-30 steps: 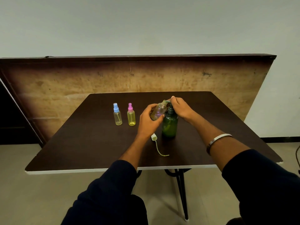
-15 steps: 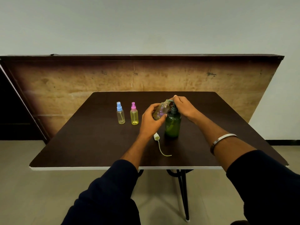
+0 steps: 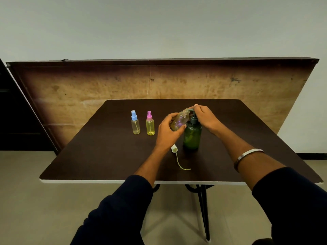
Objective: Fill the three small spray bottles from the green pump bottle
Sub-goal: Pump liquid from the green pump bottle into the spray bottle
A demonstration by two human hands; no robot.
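The green pump bottle (image 3: 192,137) stands upright near the middle of the dark table (image 3: 106,156). My right hand (image 3: 205,117) rests on its pump head, fingers at the spout. My left hand (image 3: 168,131) holds an uncapped small clear spray bottle (image 3: 179,120) tilted, its mouth up against the spout. That bottle's white spray cap with its curved dip tube (image 3: 175,151) lies on the table in front of the pump bottle. To the left stand a blue-capped spray bottle (image 3: 135,123) and a pink-capped spray bottle (image 3: 150,123), both upright with yellowish liquid.
A large wooden board (image 3: 159,84) leans against the wall right behind the table. The table's near edge (image 3: 141,182) is white, with black metal legs (image 3: 203,209) under it. Bare floor lies in front.
Both hands keep the same grip on the small bottle and the pump head. The view has shifted slightly; the objects on the table have not moved.
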